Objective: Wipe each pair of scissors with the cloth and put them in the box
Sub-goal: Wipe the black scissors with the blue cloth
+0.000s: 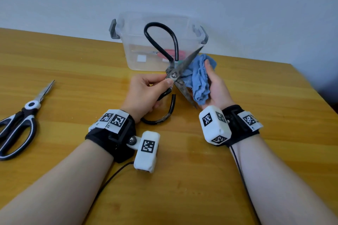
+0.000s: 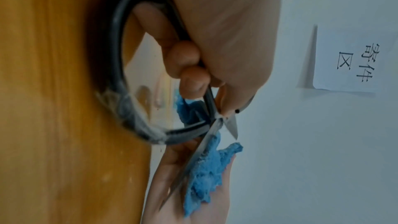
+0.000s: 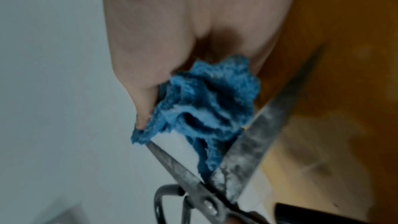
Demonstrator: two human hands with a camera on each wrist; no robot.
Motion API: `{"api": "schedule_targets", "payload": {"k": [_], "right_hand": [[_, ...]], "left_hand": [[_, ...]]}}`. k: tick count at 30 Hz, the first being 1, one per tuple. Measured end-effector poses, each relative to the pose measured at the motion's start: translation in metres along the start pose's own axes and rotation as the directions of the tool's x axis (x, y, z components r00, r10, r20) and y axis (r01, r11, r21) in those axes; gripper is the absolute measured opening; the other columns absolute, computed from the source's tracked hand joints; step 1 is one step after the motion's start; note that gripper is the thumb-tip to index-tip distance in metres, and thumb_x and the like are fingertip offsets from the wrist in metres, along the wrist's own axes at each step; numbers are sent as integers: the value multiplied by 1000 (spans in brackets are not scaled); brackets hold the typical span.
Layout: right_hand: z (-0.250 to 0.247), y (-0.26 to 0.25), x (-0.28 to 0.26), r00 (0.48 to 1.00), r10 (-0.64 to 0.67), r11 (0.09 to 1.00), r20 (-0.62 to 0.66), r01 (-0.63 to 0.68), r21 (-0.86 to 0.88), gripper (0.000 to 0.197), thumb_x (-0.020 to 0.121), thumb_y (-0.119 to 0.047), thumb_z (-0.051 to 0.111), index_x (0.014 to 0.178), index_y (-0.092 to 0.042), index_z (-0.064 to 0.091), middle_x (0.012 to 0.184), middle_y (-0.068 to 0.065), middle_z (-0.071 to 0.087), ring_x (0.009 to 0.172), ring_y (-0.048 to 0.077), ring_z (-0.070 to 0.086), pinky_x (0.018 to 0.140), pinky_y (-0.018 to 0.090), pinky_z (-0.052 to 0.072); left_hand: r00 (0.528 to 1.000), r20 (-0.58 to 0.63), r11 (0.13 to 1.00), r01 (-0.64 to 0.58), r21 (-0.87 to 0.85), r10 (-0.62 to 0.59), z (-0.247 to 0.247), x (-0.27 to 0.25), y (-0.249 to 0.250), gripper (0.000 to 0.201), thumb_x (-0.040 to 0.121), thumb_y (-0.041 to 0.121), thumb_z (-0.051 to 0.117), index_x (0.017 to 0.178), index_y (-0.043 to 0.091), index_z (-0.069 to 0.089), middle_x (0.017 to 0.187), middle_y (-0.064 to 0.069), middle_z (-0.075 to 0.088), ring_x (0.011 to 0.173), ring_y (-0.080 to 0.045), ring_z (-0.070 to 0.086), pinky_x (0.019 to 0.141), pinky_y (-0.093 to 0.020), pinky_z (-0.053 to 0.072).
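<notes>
My left hand grips old metal scissors near the pivot and by the lower black loop handle. Their blades stand spread wide apart. One blade points up towards the box, the other down towards my right wrist. My right hand holds a crumpled blue cloth in its palm, lying against the blades. In the left wrist view the scissors cross the cloth. In the right wrist view the cloth sits between the two blades. A clear plastic box stands behind, with something red inside.
Black-and-white handled scissors lie shut at the table's left edge. The wooden table meets a pale wall behind the box. A paper sign hangs on the wall. Wrist camera cables trail towards me.
</notes>
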State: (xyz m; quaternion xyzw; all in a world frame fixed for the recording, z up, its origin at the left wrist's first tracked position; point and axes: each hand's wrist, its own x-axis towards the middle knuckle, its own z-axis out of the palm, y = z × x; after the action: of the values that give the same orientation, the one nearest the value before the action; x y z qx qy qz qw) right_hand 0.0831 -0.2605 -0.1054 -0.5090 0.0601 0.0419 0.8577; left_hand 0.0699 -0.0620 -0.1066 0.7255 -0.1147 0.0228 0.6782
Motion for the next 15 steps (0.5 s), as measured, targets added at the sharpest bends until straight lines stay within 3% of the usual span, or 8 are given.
{"api": "schedule_targets", "payload": {"k": [1,3,5,8,10,11,13,15], "right_hand": [[5,1,-2,999,27,999,34,-26,-31,55,82,-58,74,113,-14,78,123,17,60,106,28,53,101,35,37],[14,4,-5,994,54,990,100,-39,-139,53,83,-57,73,111,-12,75,107,17,51,82,25,50,74,31,38],[17,8,-8,993,23,967,119,8,-254,40,88,-48,66,98,-10,73,88,16,54,65,21,50,59,28,40],[15,8,-12,989,-6,930,151,61,-363,28,101,-22,56,79,-4,59,53,1,48,41,12,44,41,22,36],[12,7,-9,979,-2,924,203,80,-375,22,99,-14,59,84,2,56,51,6,45,38,19,43,40,21,35],[11,7,-9,971,9,925,239,82,-371,34,93,-20,68,88,11,55,59,13,46,47,26,45,46,24,38],[12,9,-9,963,8,911,270,105,-400,77,74,-39,85,98,26,50,86,23,50,71,37,43,61,38,37],[14,10,-10,966,-34,899,257,142,-414,79,66,-39,90,100,23,54,89,22,49,72,36,43,60,38,38]], "left_hand": [[1000,-25,1000,-3,-10,2,0,1,-1,16,99,18,67,92,9,78,46,0,44,35,-15,38,36,-19,27],[999,-38,1000,-12,-15,11,-1,2,-2,15,99,20,68,93,12,79,49,-6,46,36,-17,39,36,-20,28],[999,-26,1000,-20,5,20,0,1,-2,16,99,21,67,96,12,80,53,-10,50,36,-17,40,37,-20,29],[998,-26,999,-50,12,50,0,1,-2,15,99,19,67,96,12,80,52,-9,52,33,-14,40,36,-19,30],[996,-33,997,-83,5,83,1,0,-1,14,99,18,68,94,14,80,50,-11,55,32,-15,40,35,-19,31],[994,-43,995,-100,3,100,2,-1,-1,13,99,17,69,92,15,80,49,-11,56,31,-16,40,35,-19,32],[990,-73,993,-120,-9,119,5,-2,0,13,98,15,70,90,13,80,48,-9,57,30,-15,40,35,-19,32],[985,-124,992,-123,-27,119,7,-1,0,13,97,13,71,87,14,80,46,-5,55,31,-15,40,36,-18,31]]}}
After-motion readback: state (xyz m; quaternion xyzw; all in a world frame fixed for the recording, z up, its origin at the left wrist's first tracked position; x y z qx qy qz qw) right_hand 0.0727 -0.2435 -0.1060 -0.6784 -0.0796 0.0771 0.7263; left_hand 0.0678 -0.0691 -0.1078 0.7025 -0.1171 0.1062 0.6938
